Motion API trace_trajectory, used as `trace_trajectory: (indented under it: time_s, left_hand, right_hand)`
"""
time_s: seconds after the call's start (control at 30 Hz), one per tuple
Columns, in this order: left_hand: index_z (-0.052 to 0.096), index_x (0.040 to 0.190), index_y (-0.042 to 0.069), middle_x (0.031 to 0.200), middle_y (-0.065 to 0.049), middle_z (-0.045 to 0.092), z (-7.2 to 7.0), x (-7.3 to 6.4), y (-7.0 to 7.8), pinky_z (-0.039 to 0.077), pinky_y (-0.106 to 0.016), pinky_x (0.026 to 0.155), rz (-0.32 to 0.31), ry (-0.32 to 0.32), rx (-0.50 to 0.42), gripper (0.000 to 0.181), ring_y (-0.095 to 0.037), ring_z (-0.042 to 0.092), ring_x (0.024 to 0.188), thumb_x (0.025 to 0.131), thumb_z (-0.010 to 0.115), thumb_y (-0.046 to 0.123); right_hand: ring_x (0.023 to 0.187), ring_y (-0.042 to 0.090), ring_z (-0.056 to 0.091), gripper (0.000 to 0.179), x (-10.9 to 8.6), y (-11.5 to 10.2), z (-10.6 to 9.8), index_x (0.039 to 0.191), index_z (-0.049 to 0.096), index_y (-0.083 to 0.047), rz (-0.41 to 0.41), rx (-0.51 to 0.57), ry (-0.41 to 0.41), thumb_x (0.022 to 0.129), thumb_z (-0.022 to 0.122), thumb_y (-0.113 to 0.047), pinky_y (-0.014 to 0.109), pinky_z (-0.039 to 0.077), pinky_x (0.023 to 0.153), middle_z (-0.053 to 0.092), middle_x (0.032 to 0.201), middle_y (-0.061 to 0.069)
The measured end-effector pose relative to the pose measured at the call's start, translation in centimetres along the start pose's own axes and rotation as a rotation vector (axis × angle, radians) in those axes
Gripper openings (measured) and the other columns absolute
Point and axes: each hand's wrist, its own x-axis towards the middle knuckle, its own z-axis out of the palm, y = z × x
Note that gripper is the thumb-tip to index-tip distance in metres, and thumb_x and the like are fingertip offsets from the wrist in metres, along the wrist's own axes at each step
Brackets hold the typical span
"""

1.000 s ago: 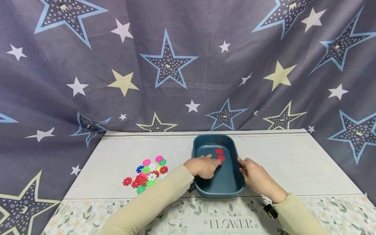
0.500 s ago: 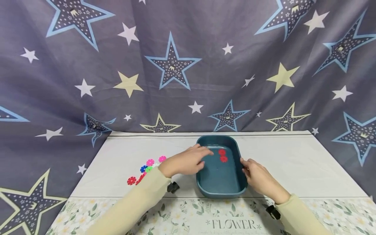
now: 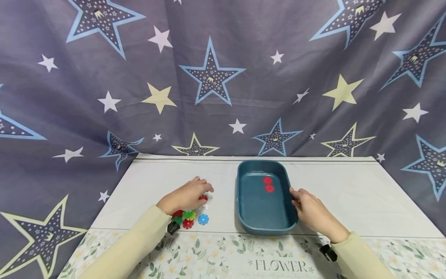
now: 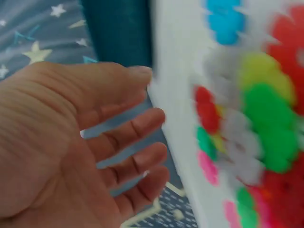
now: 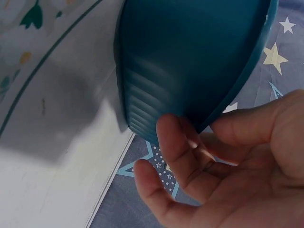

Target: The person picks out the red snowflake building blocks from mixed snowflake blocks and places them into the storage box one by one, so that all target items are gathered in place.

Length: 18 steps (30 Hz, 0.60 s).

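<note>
Left hand (image 3: 188, 197) is hovering over a messy pile of flower-shaped discs (image 3: 188, 215), fingers pretty loose and apart, nothing in them that I can see. Right hand (image 3: 315, 215) has the blue-green bin (image 3: 263, 213) pinched by its right rim. Two red discs (image 3: 270, 188) lie side by side in there, toward the far end. Whole lot's on a white counter (image 3: 341, 193), starry curtain (image 3: 223, 120) behind.

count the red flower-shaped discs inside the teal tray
2: a red flower-shaped disc toward the far end of the teal tray, and a second red disc just nearer the person. Any stacked beneath would be hidden.
</note>
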Motion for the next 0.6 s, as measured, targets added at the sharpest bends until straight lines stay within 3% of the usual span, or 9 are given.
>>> trace_trajectory:
  time_s: [0.17, 0.27, 0.4, 0.6]
  left_hand:
    - [0.066, 0.111, 0.009, 0.104, -0.006, 0.059, 1.0, -0.2, -1.3, 0.042, -0.040, 0.086, -0.108, -0.040, 0.010, 0.028, -0.023, 0.048, 0.095, 0.083, 0.071, 0.006]
    - [0.068, 0.105, 0.012, 0.100, -0.004, 0.058, 1.3, -0.1, -1.7, 0.042, -0.038, 0.083, -0.130, -0.046, 0.003, 0.024, -0.021, 0.047, 0.091, 0.083, 0.072, 0.005]
    - [0.067, 0.098, 0.015, 0.094, -0.001, 0.055, 1.6, 0.1, -2.1, 0.042, -0.035, 0.078, -0.126, -0.040, 0.003, 0.018, -0.019, 0.044, 0.087, 0.083, 0.072, 0.006]
    - [0.061, 0.081, 0.014, 0.079, 0.005, 0.053, 1.5, 0.6, -2.3, 0.043, -0.032, 0.071, -0.059, 0.000, -0.008, 0.013, -0.014, 0.045, 0.077, 0.085, 0.070, 0.007]
  right_hand:
    - [0.056, 0.011, 0.035, 0.037, -0.2, 0.1, -0.1, 0.124, 0.053, 0.015, 0.003, 0.003, -0.002, 0.089, 0.058, 0.004, 0.027, 0.033, 0.053, 0.042, 0.070, -0.001]
    - [0.056, 0.011, 0.035, 0.037, -0.2, 0.1, 0.0, 0.124, 0.053, 0.015, 0.005, 0.004, -0.005, 0.089, 0.058, 0.004, 0.027, 0.033, 0.053, 0.042, 0.070, -0.001]
    - [0.056, 0.011, 0.035, 0.037, -0.1, 0.1, 0.1, 0.124, 0.054, 0.014, 0.008, 0.006, -0.005, 0.089, 0.058, 0.004, 0.027, 0.033, 0.053, 0.042, 0.070, -0.001]
    - [0.056, 0.011, 0.035, 0.036, 0.0, 0.1, 0.1, 0.123, 0.055, 0.014, 0.008, 0.006, 0.001, 0.088, 0.058, 0.004, 0.027, 0.034, 0.053, 0.041, 0.069, -0.001]
